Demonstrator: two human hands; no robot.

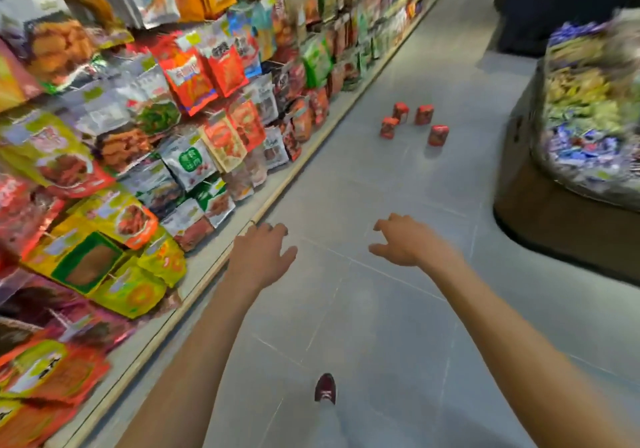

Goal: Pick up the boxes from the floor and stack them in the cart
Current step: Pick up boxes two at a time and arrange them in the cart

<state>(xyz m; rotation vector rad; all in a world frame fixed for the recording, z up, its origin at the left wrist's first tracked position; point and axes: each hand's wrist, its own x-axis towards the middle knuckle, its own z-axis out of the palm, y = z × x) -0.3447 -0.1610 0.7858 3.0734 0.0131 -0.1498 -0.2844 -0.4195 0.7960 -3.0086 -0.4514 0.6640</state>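
Note:
Several small red boxes stand upright in a loose cluster on the grey tiled floor ahead, one at the front right (438, 135), one at the left (389, 127) and two behind (424, 114). My left hand (262, 252) and my right hand (405, 239) reach forward over the floor, palms down with fingers spread, holding nothing. Both hands are well short of the boxes. No cart is in view.
Shelves packed with snack bags (138, 135) run along the left side of the aisle. A round display bin of wrapped sweets (588, 108) on a dark base stands at the right. My dark red shoe (325, 388) is on the floor below my arms.

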